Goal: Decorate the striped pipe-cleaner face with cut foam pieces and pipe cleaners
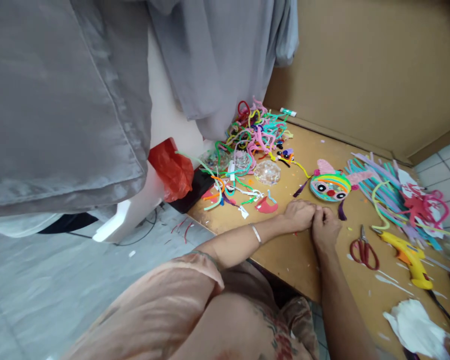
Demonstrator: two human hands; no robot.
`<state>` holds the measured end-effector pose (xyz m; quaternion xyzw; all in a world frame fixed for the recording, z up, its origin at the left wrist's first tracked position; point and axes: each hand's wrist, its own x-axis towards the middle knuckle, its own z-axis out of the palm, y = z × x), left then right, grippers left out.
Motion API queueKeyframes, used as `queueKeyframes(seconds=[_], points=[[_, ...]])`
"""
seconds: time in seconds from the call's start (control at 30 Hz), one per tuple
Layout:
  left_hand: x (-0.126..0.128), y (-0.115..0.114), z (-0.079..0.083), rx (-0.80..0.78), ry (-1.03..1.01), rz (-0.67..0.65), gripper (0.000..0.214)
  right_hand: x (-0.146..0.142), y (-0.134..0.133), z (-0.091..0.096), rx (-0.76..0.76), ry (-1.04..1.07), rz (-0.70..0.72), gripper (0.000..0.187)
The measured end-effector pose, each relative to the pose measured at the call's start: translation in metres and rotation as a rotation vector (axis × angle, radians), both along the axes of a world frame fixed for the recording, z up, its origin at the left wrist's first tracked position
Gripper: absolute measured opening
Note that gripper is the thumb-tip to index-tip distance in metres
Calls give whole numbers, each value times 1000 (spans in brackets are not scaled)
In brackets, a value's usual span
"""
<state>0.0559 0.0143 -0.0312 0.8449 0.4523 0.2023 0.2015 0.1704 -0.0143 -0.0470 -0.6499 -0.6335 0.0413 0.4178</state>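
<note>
My left hand (300, 215) and my right hand (325, 225) meet over the wooden table, both with fingers curled closed. What they pinch between them, if anything, is hidden by the fingers. Just beyond them lies a colourful craft animal face (330, 187) with big round eyes, a red nose, pink ears and purple tassels. Red-handled scissors (364, 252) rest to the right of my right hand. Farther right is a yellow glue gun (408, 257) with its nozzle toward the scissors.
A tangled heap of pipe cleaners (260, 132) lies at the back, near a clear plastic dome (267, 172). Straight pipe cleaners (382, 187) are bundled at the right. White tissue (416, 325) sits at the near right. A red plastic bag (171, 170) hangs left of the table (285, 255).
</note>
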Motion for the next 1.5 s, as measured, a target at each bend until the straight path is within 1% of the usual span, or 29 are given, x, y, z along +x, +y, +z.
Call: queueKeyframes(seconds=[0.13, 0.27, 0.4, 0.5, 0.7, 0.83, 0.93, 1.03, 1.13, 1.27, 1.37, 1.5], points=[[0, -2, -1, -8, 21, -9, 26, -2, -2, -3, -1, 1, 8, 28], [0, -3, 0, -26, 24, 7, 27, -5, -5, -7, 13, 44, 7, 17], [-2, -5, 0, -26, 1, -17, 27, -8, -7, -11, 26, 103, -9, 4], [-3, -6, -1, -32, -28, 6, 25, -8, -7, -13, 18, 135, 5, 9], [-1, -7, -1, -7, 68, 18, 27, -5, -5, -15, -30, 131, 3, 11], [1, -7, 1, -9, 105, 44, 29, -4, -7, -8, -133, 78, -15, 18], [2, -8, 4, 4, 147, 33, 31, -5, -8, -1, -221, 18, -65, 23], [2, -8, 6, 12, 207, 23, 36, -7, -8, 5, -300, -46, -106, 25], [2, -7, 7, 9, 284, 23, 41, -9, -6, 10, -352, -106, -149, 28], [3, -6, 4, -7, 365, 31, 38, -10, -6, 15, -399, -122, -190, 35], [2, -5, 1, -42, 354, 51, 35, -9, -6, 17, -417, -93, -220, 34], [-2, -5, -3, -109, 250, 93, 26, -6, -6, 17, -442, -50, -258, 21]])
